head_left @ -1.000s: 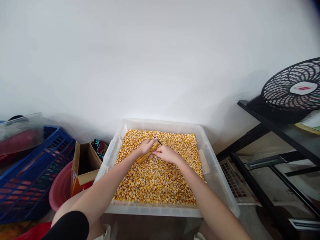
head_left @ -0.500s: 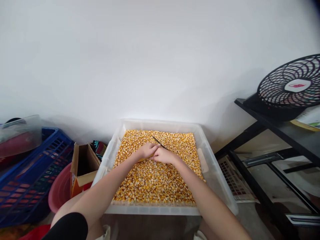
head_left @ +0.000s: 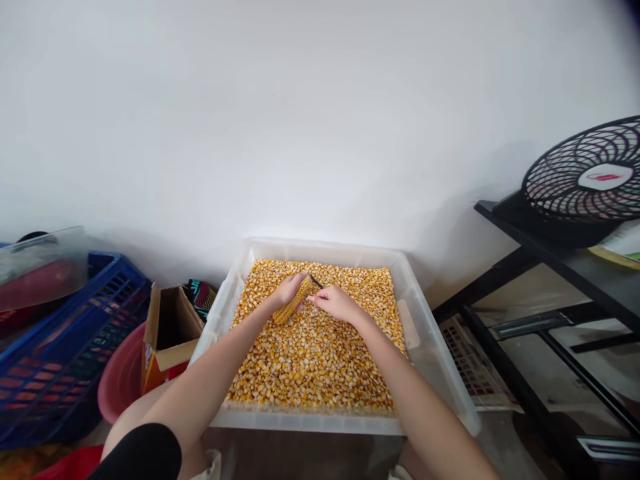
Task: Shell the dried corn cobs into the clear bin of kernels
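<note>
A clear plastic bin [head_left: 436,363] in front of me is filled with loose yellow corn kernels [head_left: 310,360]. Over its far half, my left hand [head_left: 286,291] grips a corn cob [head_left: 294,304] that slants down to the left. My right hand [head_left: 336,303] sits just right of the cob and holds a thin dark tool [head_left: 315,281], whose tip touches the cob's upper end. Both forearms reach in from the bottom of the view.
Left of the bin stand an open cardboard box [head_left: 167,333], a pink basin [head_left: 120,380] and a blue plastic crate [head_left: 60,340]. A black metal rack [head_left: 555,287] with a black fan [head_left: 585,180] on top stands at the right. A white wall is behind.
Half a second ago my hands were pressed together with the tool pointing up and away. Now they are apart, the cob shows again and the tool tip is at its upper end.
</note>
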### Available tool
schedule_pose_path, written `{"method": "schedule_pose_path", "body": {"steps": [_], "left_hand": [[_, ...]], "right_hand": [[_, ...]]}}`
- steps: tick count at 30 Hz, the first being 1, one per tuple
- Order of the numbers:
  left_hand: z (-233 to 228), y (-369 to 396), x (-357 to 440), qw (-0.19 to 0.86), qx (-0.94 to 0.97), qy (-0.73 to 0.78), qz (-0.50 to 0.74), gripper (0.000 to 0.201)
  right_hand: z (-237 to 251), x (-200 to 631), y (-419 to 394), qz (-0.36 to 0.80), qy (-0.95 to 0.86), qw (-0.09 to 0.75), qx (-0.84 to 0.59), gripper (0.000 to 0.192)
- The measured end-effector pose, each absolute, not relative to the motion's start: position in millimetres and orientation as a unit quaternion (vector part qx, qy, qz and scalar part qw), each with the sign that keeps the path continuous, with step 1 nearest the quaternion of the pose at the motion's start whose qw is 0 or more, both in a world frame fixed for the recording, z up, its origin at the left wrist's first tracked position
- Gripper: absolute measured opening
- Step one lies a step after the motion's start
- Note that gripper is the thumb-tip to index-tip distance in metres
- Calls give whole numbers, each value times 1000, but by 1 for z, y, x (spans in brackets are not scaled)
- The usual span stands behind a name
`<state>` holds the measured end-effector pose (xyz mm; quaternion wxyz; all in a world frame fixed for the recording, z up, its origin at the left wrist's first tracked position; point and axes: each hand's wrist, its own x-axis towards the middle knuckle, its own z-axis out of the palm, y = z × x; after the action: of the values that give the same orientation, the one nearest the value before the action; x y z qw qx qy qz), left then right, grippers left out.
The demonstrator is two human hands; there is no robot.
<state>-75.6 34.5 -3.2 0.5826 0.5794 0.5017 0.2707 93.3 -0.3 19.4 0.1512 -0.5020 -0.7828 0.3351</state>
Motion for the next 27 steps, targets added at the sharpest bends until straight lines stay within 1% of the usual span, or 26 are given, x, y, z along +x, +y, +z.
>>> {"method": "schedule_pose_path", "body": {"steps": [6,9,12,15,17,19,24,27], "left_hand": [[-4,36,-77,591,565,500,287,54],[-8,38,-78,583,561,505,301,54],[-10,38,-78,580,567,500,302,55],[-9,38,-79,579,574,494,301,57],[-8,37,-80,576,580,493,298,57],[-6,35,-81,572,591,489,290,58],[-1,31,-80,540,630,488,270,59],[-1,31,-79,525,630,509,262,60]], "right_hand": [[20,85,-6,316,-780,166,-514,41],[15,81,-9,288,-781,180,-523,41],[10,78,-12,227,-801,178,-524,39],[8,77,-15,145,-830,154,-517,37],[7,76,-17,117,-837,142,-515,36],[5,74,-19,133,-833,153,-516,37],[-3,68,-18,250,-783,202,-533,41],[-1,69,-15,253,-782,206,-531,39]]}}
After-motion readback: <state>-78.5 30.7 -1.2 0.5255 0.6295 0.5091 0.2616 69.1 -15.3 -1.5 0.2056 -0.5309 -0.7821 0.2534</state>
